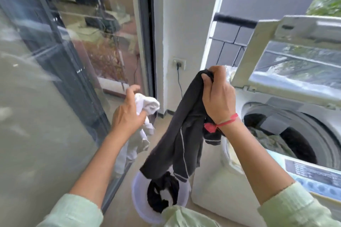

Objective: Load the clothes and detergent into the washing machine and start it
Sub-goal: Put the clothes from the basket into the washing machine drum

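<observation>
**Two garments up, drum waiting**

I have the right hand [218, 97] clamped on the bunched top of a dark garment [181, 134], lifted high so its length hangs clear of the white basket [137, 202] on the floor below; more dark clothes [163, 193] lie in that basket. The left hand [129, 114] pinches a white garment [145, 108] between thumb and palm, the other fingers splayed loose (I judge it is held off to the side to keep the two pieces from tangling).

The washing machine [217, 186] stands just to my right; its lid [287, 59] is propped up and the drum [295, 138] is open, some fabric already inside; the control panel [313, 175] sits at the near edge. I see no detergent. A glass door [60, 61] fills the left; a plug sits in the wall socket [179, 63] behind.
</observation>
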### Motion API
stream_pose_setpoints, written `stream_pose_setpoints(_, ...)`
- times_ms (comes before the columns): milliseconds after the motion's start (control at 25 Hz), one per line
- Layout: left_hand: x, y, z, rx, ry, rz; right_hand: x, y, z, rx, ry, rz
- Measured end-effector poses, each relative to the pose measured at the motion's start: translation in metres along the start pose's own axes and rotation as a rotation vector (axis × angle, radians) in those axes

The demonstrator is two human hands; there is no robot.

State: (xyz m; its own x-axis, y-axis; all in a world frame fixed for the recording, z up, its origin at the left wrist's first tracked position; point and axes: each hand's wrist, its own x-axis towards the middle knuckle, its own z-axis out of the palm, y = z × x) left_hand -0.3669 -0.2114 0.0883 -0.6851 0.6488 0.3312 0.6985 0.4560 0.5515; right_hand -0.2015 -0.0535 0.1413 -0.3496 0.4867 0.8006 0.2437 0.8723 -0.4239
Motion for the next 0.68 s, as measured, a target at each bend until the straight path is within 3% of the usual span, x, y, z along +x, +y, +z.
stream_pose_setpoints(120,0.014,0.029,-0.01,-0.006,0.003,0.168,0.047,0.002,-0.027,-0.08,0.147,-0.055)
stream_pose_setpoints(240,0.028,0.072,-0.001,0.012,0.082,0.224,0.095,0.019,-0.071,-0.076,0.342,-0.03)
stream_pose_setpoints(520,0.054,0.244,0.049,-0.023,0.174,0.483,0.154,0.094,-0.2,0.01,0.837,0.012)
stream_pose_setpoints(600,0.05,0.297,0.068,-0.052,0.135,0.541,0.162,0.124,-0.245,0.0,0.831,0.012)
stream_pose_setpoints(680,0.041,0.349,0.093,-0.06,0.052,0.598,0.166,0.166,-0.285,-0.055,0.64,0.095)
